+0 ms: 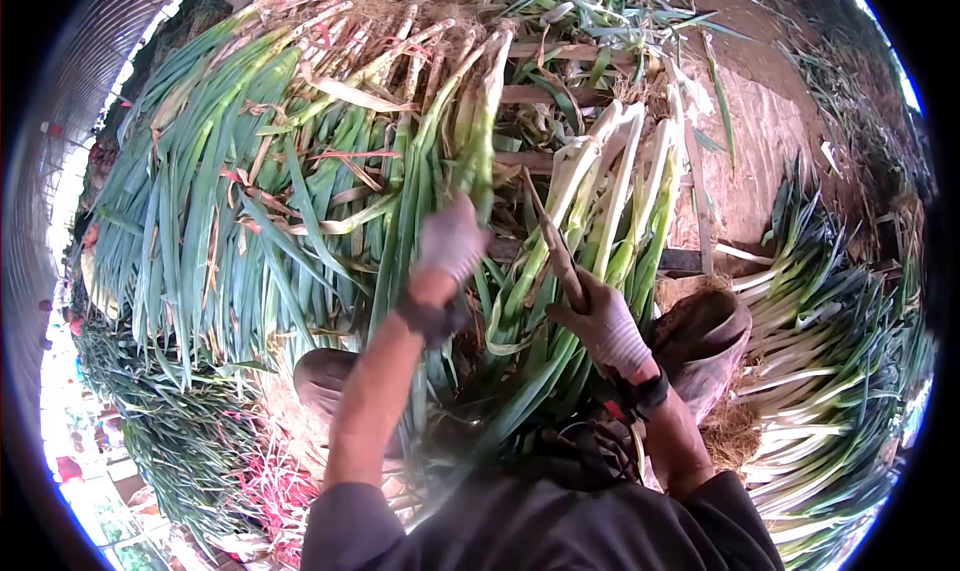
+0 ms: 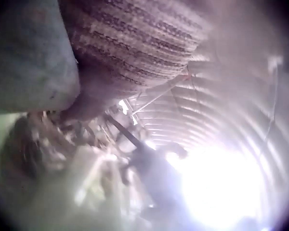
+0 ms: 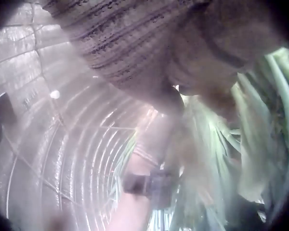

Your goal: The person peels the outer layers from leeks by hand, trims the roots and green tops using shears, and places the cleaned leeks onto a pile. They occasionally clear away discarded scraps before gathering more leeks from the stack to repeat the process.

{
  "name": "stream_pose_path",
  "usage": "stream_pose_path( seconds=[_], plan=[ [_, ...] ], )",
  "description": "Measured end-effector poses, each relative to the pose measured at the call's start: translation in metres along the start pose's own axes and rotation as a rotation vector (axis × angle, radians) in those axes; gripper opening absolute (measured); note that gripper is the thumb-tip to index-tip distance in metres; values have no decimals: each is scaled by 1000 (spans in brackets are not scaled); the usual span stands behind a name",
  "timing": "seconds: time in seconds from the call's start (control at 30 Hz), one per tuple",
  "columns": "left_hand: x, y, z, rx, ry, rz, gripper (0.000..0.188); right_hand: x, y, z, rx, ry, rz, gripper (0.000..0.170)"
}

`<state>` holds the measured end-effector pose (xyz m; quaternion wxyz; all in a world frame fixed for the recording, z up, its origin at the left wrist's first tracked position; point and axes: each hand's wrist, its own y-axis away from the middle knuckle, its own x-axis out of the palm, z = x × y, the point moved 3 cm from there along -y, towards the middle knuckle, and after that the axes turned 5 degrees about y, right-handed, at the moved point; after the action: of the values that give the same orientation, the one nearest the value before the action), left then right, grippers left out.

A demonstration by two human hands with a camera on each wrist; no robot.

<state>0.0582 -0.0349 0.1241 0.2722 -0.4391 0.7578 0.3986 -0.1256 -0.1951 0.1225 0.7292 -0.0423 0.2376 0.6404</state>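
My gloved left hand [image 1: 450, 239], blurred, grips a thick green leek [image 1: 482, 131] whose root end points away. To its right, my gloved right hand [image 1: 606, 329] holds the wooden handle [image 1: 568, 279] of a narrow tool, its tip pointing up and left. Peeled pale leeks [image 1: 622, 186] lie beyond that tool. In the left wrist view the left glove [image 2: 130, 45] fills the top, with the dark tool [image 2: 124, 132] below it. The right glove [image 3: 130, 48] covers the top of the right wrist view; its fingertips are unclear there.
A big pile of untrimmed leeks [image 1: 190, 211] spreads at the left. Cleaned leeks [image 1: 800, 391] are stacked at the right. Red ties [image 1: 275, 486] lie at the lower left. Loose leaves [image 1: 610, 11] cover the far ground, and a boot [image 1: 708, 331] is beside the right hand.
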Motion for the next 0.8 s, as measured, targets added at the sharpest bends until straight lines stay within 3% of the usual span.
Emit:
stream_pose_path(
  seconds=[0.07, 0.1, 0.13, 0.2, 0.3, 0.43, 0.67, 0.8],
  plan=[
    [58, 34, 27, 329, -92, -117, 34, 2, 18, -4, 36, 10, 3, 63],
    [81, 48, 33, 227, 55, -19, 48, 6, 25, -15, 8, 69, -8, 66],
    [108, 61, 46, 118, 169, -33, 61, 7, 37, -14, 40, 163, 7, 67],
    [130, 85, 49, 96, 189, -88, 67, 10, 59, -16, 117, 194, 100, 68],
    [132, 97, 51, 177, 260, -184, 77, 17, 84, -25, 153, 227, 130, 66],
    [128, 93, 57, 111, 177, -134, 81, 17, 90, -32, 96, 242, 108, 65],
    [125, 98, 53, 242, 81, -199, 83, 31, 45, -45, 65, 399, 110, 64],
    [108, 100, 45, 165, 156, -165, 77, 35, 23, -48, 5, 377, 58, 60]
  ],
)
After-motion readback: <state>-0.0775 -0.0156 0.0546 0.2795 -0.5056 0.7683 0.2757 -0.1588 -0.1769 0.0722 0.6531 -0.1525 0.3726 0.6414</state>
